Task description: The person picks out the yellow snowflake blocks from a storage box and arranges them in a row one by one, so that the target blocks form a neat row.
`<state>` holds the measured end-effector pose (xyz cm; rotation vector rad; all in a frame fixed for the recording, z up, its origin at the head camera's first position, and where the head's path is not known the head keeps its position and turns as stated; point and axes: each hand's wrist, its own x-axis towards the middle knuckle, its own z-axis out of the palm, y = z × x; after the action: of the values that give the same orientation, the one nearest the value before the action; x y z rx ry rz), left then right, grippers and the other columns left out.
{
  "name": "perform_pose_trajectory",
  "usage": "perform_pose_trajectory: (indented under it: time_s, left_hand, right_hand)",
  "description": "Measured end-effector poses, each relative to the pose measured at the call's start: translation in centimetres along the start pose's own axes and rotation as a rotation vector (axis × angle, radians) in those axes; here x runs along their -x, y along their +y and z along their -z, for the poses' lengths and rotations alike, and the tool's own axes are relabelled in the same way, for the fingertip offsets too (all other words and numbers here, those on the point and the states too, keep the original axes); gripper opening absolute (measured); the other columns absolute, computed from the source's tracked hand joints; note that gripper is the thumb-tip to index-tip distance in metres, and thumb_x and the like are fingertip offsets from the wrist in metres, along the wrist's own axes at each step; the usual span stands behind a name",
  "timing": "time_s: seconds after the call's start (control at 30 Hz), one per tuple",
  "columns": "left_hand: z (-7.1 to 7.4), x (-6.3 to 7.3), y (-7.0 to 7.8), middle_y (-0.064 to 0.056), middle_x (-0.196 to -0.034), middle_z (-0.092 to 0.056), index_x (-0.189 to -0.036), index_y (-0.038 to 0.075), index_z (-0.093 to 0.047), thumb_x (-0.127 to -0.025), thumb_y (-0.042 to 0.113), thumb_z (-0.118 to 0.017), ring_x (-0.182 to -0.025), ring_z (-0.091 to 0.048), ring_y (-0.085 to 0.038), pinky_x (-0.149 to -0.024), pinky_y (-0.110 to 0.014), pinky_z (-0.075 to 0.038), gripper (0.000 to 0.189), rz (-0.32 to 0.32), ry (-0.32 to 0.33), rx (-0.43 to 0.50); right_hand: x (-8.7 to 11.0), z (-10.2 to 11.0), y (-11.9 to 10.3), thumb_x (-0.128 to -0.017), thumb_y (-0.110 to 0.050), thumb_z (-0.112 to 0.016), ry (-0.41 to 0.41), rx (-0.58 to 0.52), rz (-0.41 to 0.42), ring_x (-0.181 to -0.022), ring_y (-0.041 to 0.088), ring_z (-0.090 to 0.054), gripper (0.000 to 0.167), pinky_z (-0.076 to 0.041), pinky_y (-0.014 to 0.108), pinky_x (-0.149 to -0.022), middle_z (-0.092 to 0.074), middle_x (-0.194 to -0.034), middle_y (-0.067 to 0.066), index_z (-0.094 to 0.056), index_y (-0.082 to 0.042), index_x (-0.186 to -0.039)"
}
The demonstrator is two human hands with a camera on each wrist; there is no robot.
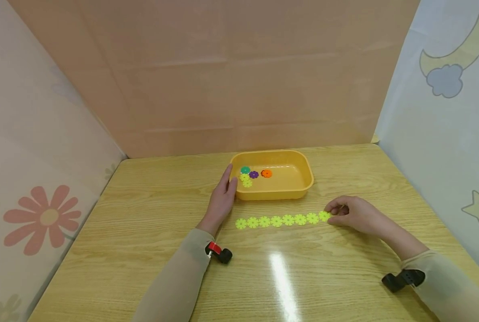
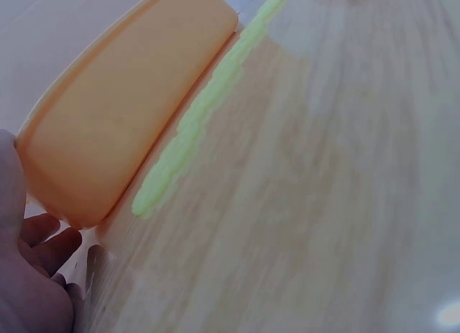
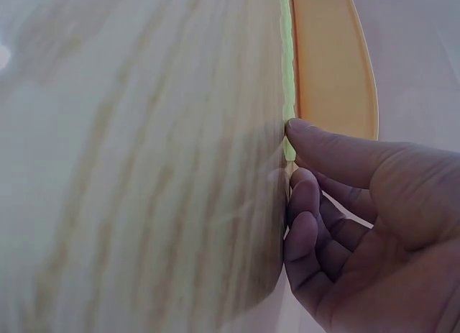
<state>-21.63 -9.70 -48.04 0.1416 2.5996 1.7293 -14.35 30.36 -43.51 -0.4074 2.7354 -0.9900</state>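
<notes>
A row of several yellow-green notched plastic discs [image 1: 277,221], like snowflake building discs, lies across the wooden table and appears as a thin strip [image 2: 190,131] in the left wrist view. At its right end, my right hand [image 1: 353,214] pinches the last disc [image 1: 324,216] between thumb and fingers. My left hand [image 1: 222,201] rests against the left end of a yellow plastic tub [image 1: 275,195], fingers extended along its wall. In the tub lie a teal disc [image 1: 245,170], a purple disc [image 1: 253,175], orange-red discs [image 1: 267,173] and yellow-green discs [image 1: 247,183].
The wooden table [image 1: 142,250] reaches back to a peach-coloured cloth wall [image 1: 231,89]. Pale printed panels stand at the sides, with a flower [image 1: 48,218] on the left and a moon [image 1: 460,53] on the right. A bright reflection lies on the tabletop in front of the row.
</notes>
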Motion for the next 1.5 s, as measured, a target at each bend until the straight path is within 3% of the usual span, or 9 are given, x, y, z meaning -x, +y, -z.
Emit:
perform_pose_trajectory:
  time_s: [0.2, 1.03, 1.27, 1.5]
  left_hand:
    - [-0.1, 0.0, 0.0, 0.006, -0.179, -0.032, -0.177, 0.043, -0.022, -0.12, 0.05, -0.042, -0.165, -0.027, -0.02, -0.133, -0.047, -0.026, 0.061, 0.006, 0.002, 0.004]
    - [-0.1, 0.0, 0.0, 0.007, -0.179, -0.031, -0.176, 0.046, -0.021, -0.119, 0.052, -0.041, -0.165, -0.027, -0.019, -0.133, -0.047, -0.026, 0.06, 0.013, -0.004, 0.022]
    - [-0.1, 0.0, 0.0, 0.008, -0.179, -0.031, -0.176, 0.048, -0.021, -0.119, 0.053, -0.042, -0.165, -0.028, -0.019, -0.133, -0.047, -0.026, 0.061, 0.019, -0.008, 0.023]
    - [-0.1, 0.0, 0.0, 0.008, -0.179, -0.031, -0.176, 0.047, -0.02, -0.119, 0.055, -0.041, -0.165, -0.027, -0.02, -0.133, -0.047, -0.026, 0.061, 0.027, -0.002, 0.012]
  right_hand:
    - [-0.1, -0.1, -0.1, -0.097, -0.021, -0.088, -0.003, 0.001, 0.0, -0.091, 0.016, -0.062, 0.028, -0.054, 0.028, -0.077, -0.071, -0.104, -0.001, -0.079, -0.007, -0.119]
    - [0.2, 0.1, -0.3, -0.097, -0.023, -0.088, -0.005, 0.01, 0.01, -0.089, 0.015, -0.062, 0.029, -0.054, 0.029, -0.077, -0.07, -0.104, -0.002, -0.079, -0.008, -0.119]
    - [0.1, 1.1, -1.1, -0.097, -0.023, -0.089, 0.06, 0.061, 0.018, -0.087, 0.014, -0.063, 0.029, -0.054, 0.028, -0.072, -0.071, -0.102, -0.003, -0.079, -0.007, -0.119]
    - [-0.5, 2.6, -3.9, -0.1, -0.025, -0.086, 0.135, 0.075, 0.044, -0.087, 0.018, -0.062, 0.029, -0.052, 0.029, -0.07, -0.07, -0.103, -0.001, -0.079, -0.009, -0.122]
